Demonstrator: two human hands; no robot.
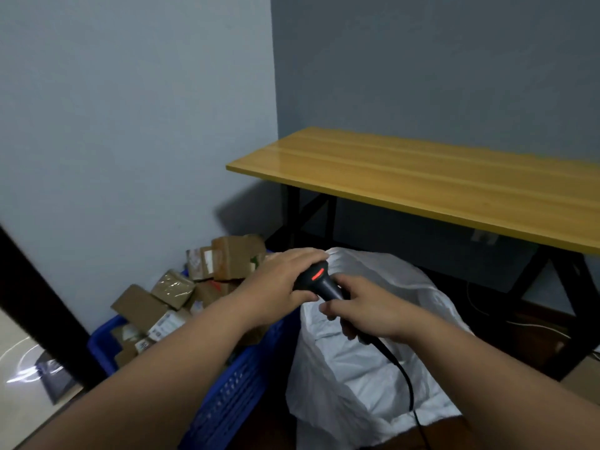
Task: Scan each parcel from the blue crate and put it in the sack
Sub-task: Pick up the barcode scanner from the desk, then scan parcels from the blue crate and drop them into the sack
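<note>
A black barcode scanner [319, 280] with a red lit window is held between both hands over the gap between crate and sack. My left hand [282, 280] wraps over its head from above. My right hand [367, 310] grips its handle, and the black cable runs down from there across the sack. The blue crate [233, 394] stands at the lower left, heaped with several brown cardboard parcels [227, 261]. The white sack [360, 358] stands to the right of the crate, its mouth partly hidden behind my hands.
A yellow-topped table [422, 180] on black legs stands behind the sack against the grey wall. Cables lie on the dark floor under it. A black post [42, 303] slants at the far left. A cardboard corner [584, 381] shows at the right edge.
</note>
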